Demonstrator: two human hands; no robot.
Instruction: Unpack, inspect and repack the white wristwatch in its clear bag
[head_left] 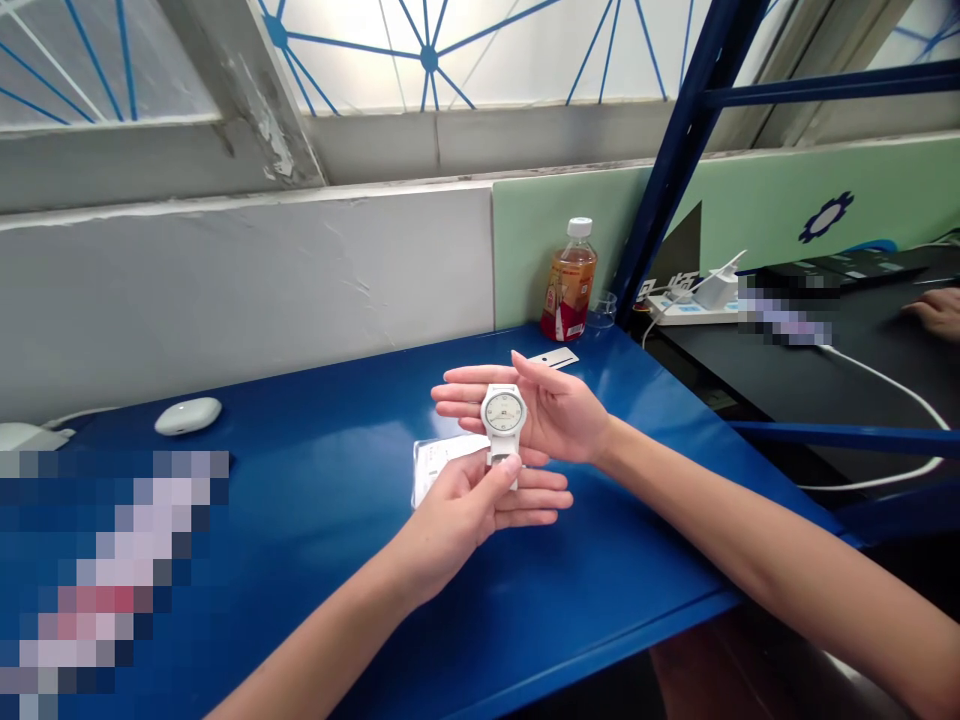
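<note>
A white wristwatch (503,411) with a round pale dial faces up above the blue table. The thumb of my left hand (469,505) presses its lower strap against the palm side, while the other fingers stretch out to the right. Behind the watch lies my right hand (566,415), palm up and fingers extended flat to the left. The watch case overlaps those fingers; whether it rests its weight on them I cannot tell. Partly covered by my left hand, a clear packet with white paper (435,460) lies on the table.
On the blue table (300,540) are a white oval case (188,415) and a flat white card (556,358). A drink bottle (570,285) stands at the back beside a clear tape roll (602,310). At right are a blue metal post (675,150), a power strip (697,308) and another person's hand (937,315).
</note>
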